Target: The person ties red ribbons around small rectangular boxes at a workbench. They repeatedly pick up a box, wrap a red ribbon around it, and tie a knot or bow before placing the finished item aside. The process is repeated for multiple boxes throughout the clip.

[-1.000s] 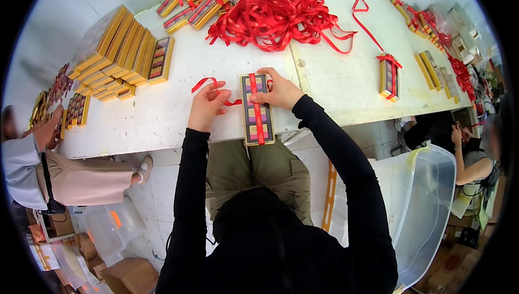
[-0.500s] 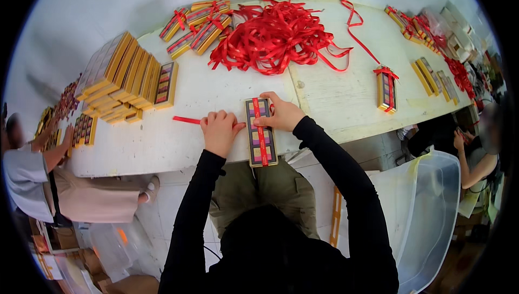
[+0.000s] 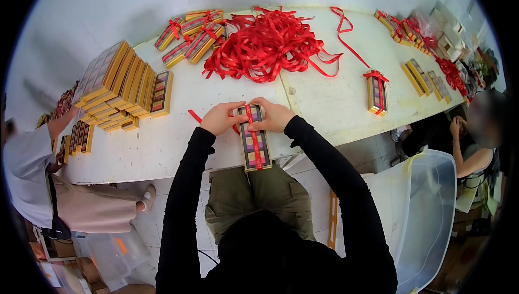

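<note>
A slim gold-edged box [image 3: 263,149] of small coloured squares lies at the table's near edge, its lower end jutting past it. Lengthwise over its top runs a red ribbon [image 3: 254,141]. My left hand [image 3: 219,119] is closed on the upper left side of the box, thumb at the ribbon. A loose ribbon end sticks out beyond this hand. From the upper right, my right hand [image 3: 275,115] grips the same box, its thumb pressing the ribbon down. The fingertips behind the box's top end are partly hidden.
A heap of red ribbons [image 3: 270,45] lies mid-table. Stacked gold boxes [image 3: 116,86] stand left; bow-tied boxes [image 3: 203,42] lie behind. One tied box [image 3: 377,93] sits right. A clear plastic bin [image 3: 430,207] is at my right. Co-workers sit at both sides.
My left hand has moved right and up from the loose ribbon end onto the box. Both hands now meet at its top end. The view has shifted slightly.
</note>
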A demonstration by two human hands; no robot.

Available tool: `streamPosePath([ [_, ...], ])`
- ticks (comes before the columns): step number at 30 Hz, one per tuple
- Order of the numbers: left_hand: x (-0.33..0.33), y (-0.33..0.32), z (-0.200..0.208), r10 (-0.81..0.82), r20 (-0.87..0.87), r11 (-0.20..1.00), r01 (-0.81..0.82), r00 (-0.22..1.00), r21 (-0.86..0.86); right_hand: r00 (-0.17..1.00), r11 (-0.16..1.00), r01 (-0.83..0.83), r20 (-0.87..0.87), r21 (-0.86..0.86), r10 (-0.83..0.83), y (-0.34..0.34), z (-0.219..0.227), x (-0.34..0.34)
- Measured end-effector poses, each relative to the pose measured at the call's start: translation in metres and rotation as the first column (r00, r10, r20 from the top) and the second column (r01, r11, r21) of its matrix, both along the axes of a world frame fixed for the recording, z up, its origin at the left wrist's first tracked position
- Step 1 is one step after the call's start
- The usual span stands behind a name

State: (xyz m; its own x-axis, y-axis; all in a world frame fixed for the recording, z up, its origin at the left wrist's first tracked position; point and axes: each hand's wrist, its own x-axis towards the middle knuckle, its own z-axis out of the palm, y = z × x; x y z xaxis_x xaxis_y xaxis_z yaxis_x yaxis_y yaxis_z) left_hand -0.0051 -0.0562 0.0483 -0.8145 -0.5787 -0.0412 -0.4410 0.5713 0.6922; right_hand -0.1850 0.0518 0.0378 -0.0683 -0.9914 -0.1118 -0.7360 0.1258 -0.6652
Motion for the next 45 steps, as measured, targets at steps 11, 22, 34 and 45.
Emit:
streamPosePath([
  [11,-0.002,0.001,0.001,0.026,0.069,1.0,-0.025,0.997,-0.012,0.992,0.996,0.045,0.11,0.074,-0.053,-0.007,-0.006,-0.052],
  [22,-0.021,0.007,0.032,0.01,0.249,0.998,0.007,0.968,-0.066,0.991,0.985,-0.132,0.013,0.108,0.131,0.0,0.016,-0.057],
  [34,-0.021,0.006,0.045,0.068,0.224,0.899,0.038,0.972,-0.437,0.94,0.988,-0.028,-0.333,0.15,0.078,0.0,0.038,-0.004],
  [45,-0.044,0.031,0.038,0.098,-0.199,0.93,-0.161,0.975,-0.331,0.963,0.961,0.197,0.22,-0.194,-0.153,-0.02,-0.013,-0.008],
])
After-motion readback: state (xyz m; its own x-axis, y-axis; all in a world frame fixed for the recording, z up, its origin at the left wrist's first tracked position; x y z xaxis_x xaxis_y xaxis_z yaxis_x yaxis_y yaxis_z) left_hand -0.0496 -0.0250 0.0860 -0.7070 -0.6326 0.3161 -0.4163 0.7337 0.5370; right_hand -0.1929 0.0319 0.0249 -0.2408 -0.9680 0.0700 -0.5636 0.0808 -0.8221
